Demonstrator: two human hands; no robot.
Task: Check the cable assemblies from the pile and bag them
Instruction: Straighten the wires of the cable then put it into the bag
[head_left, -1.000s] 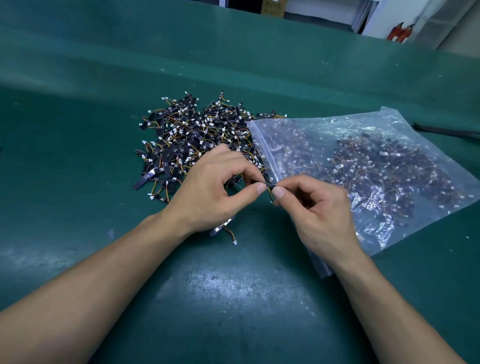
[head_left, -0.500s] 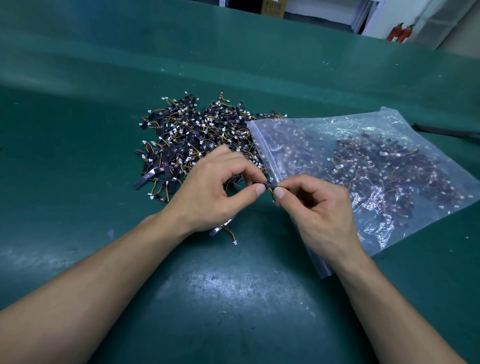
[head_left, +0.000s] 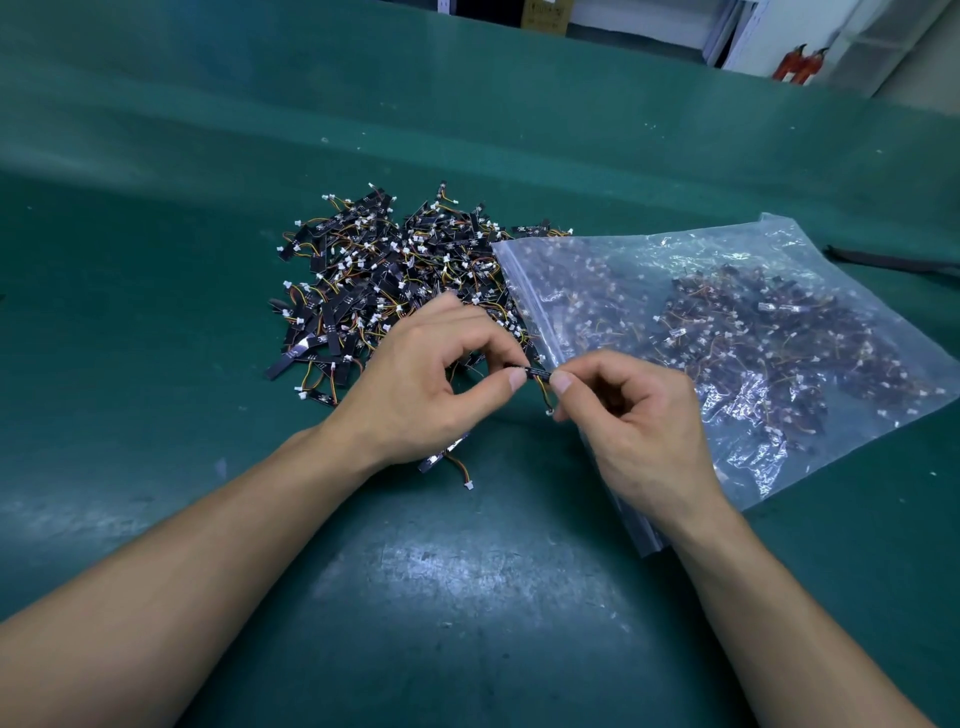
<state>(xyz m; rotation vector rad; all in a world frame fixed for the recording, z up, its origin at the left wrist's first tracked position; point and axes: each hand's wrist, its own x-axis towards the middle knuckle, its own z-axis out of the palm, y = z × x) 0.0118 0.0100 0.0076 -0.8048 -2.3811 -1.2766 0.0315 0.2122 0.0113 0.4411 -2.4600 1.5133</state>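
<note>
One stray assembly (head_left: 435, 460) near pile (head_left: 374, 280), bag (head_left: 623, 260) alongside

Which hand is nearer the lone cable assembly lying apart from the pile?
Left. The left hand sits right above the lone cable assembly, partly covering it; the right hand is off to its right, over the edge of the bag.

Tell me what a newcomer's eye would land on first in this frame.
At the centre, the left hand and right hand pinch one small cable assembly between their fingertips, just above the green table. Behind the left hand lies a dense pile of black strips with orange wires and white plugs. To its right lies a clear zip bag, already holding many more.
</note>
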